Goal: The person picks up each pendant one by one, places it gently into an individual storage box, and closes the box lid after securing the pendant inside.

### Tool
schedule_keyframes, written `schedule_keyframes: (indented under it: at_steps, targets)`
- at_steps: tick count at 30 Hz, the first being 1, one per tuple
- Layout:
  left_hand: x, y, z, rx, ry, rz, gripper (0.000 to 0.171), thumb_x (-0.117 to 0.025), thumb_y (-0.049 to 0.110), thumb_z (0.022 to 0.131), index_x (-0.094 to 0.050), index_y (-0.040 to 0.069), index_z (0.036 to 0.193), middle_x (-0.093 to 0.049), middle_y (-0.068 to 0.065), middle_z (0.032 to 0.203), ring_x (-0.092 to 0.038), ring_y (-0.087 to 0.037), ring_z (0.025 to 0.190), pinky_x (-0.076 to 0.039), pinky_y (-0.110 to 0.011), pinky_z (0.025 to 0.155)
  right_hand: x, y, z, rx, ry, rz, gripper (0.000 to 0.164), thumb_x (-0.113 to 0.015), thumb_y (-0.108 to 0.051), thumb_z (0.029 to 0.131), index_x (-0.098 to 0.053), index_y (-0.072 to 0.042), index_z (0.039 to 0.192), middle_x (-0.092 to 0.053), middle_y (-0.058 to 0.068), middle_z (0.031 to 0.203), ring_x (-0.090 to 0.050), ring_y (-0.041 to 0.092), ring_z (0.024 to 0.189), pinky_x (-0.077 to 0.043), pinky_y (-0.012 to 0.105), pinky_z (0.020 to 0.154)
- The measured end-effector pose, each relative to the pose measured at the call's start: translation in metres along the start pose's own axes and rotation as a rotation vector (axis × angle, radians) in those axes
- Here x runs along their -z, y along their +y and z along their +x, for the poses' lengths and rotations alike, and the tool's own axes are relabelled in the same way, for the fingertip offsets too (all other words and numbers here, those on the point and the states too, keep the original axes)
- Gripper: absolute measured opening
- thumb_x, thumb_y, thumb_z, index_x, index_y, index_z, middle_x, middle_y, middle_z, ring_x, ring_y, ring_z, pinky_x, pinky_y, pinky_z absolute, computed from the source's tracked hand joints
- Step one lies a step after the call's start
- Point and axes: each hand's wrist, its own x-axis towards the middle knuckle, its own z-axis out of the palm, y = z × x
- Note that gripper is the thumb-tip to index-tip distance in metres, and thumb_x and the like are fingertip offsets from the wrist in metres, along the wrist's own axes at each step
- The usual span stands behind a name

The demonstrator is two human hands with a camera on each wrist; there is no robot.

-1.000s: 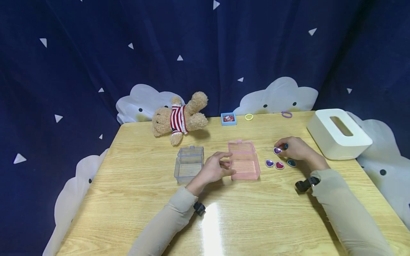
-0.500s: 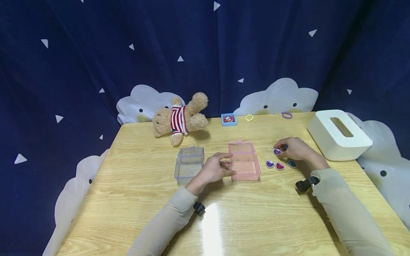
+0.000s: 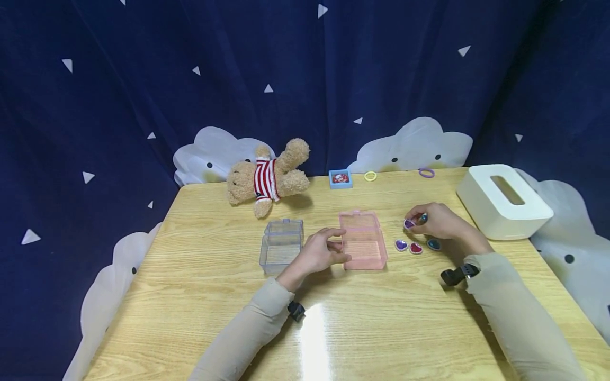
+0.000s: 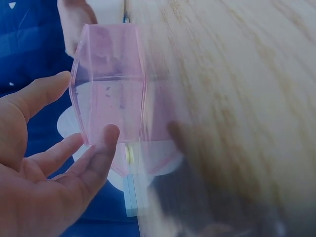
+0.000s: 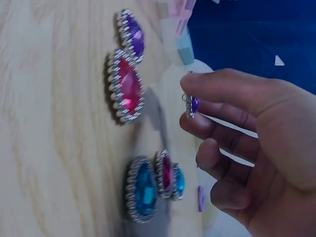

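My left hand [image 3: 321, 251] is at the left side of an open pink clear plastic box [image 3: 364, 248], its lid tipped back. In the left wrist view the fingers are spread and fairly straight, with fingertips at the pink box [image 4: 111, 89]. My right hand [image 3: 440, 221] pinches a purple jewel with a silvery beaded rim [image 5: 191, 104] between thumb and finger, just above the table. Below it on the table lie a purple heart jewel [image 3: 401, 245], a red heart jewel [image 3: 416, 248] and a teal jewel [image 3: 433, 244]. In the right wrist view, a magenta jewel [image 5: 164, 174] and a blue jewel [image 5: 178, 180] also show.
A grey clear box [image 3: 281, 254] stands open left of the left hand. Behind are a teddy bear [image 3: 267, 177], a blue square box [image 3: 340, 179], a yellow ring [image 3: 370, 176] and a purple ring [image 3: 426, 172]. A white tissue box [image 3: 505, 203] stands at the right edge.
My right hand, holding the purple jewel, has shifted slightly left and lifted it a little. The left hand and both boxes have stayed where they were.
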Motion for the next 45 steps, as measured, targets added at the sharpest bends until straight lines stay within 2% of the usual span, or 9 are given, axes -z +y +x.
schedule_keyframes:
  at_steps: [5,16,20,31,39,45]
  targets:
    - [0.0,-0.001,0.001,-0.016,-0.003,0.005,0.068,-0.085,0.023,0.08,-0.056,0.015,0.141,-0.062,-0.01,0.131,-0.071,-0.023,0.104,-0.059,-0.028,0.081,0.006,-0.012,-0.005,0.0,0.003,0.043,0.031,-0.079,-0.029,0.085,-0.073,-0.015,0.111,-0.072,0.001,0.099,-0.058,0.017,0.084,-0.047,0.027,0.071]
    - [0.0,0.0,0.001,-0.008,0.003,0.021,0.069,-0.085,0.024,0.08,-0.056,0.016,0.142,-0.062,-0.008,0.132,-0.07,-0.022,0.109,-0.06,-0.031,0.085,0.015,-0.041,-0.014,0.066,0.013,0.093,0.029,-0.079,-0.025,0.086,-0.073,-0.017,0.113,-0.072,0.001,0.1,-0.056,0.015,0.074,-0.047,0.024,0.06]
    - [0.0,0.001,0.001,-0.01,0.009,0.023,0.07,-0.086,0.024,0.079,-0.056,0.017,0.142,-0.06,-0.008,0.135,-0.069,-0.023,0.111,-0.059,-0.031,0.087,0.015,-0.053,-0.015,0.115,0.015,0.111,0.03,-0.08,-0.023,0.084,-0.073,-0.018,0.112,-0.073,-0.001,0.101,-0.057,0.015,0.076,-0.048,0.024,0.061]
    - [0.0,0.0,0.001,-0.012,0.004,0.009,0.07,-0.085,0.024,0.08,-0.055,0.016,0.143,-0.059,-0.009,0.137,-0.068,-0.025,0.115,-0.059,-0.034,0.09,0.0,-0.078,-0.011,0.269,-0.005,0.136,0.025,-0.079,-0.017,0.084,-0.075,-0.018,0.108,-0.075,-0.002,0.102,-0.059,0.008,0.073,-0.051,0.023,0.061]
    - [-0.001,0.001,0.0,-0.005,0.002,-0.009,0.071,-0.085,0.023,0.08,-0.054,0.016,0.143,-0.058,-0.008,0.138,-0.067,-0.027,0.117,-0.058,-0.034,0.092,-0.013,-0.093,-0.004,0.26,-0.109,0.158,0.022,-0.077,-0.02,0.086,-0.074,-0.02,0.108,-0.074,-0.003,0.104,-0.053,0.007,0.061,-0.046,0.023,0.052]
    - [-0.001,0.001,0.0,0.002,0.0,-0.015,0.07,-0.085,0.023,0.079,-0.055,0.017,0.142,-0.057,-0.008,0.14,-0.066,-0.027,0.118,-0.058,-0.032,0.091,-0.02,-0.1,-0.001,0.269,-0.143,0.132,0.025,-0.08,-0.02,0.083,-0.074,-0.019,0.108,-0.074,-0.003,0.106,-0.052,0.008,0.062,-0.046,0.024,0.059]
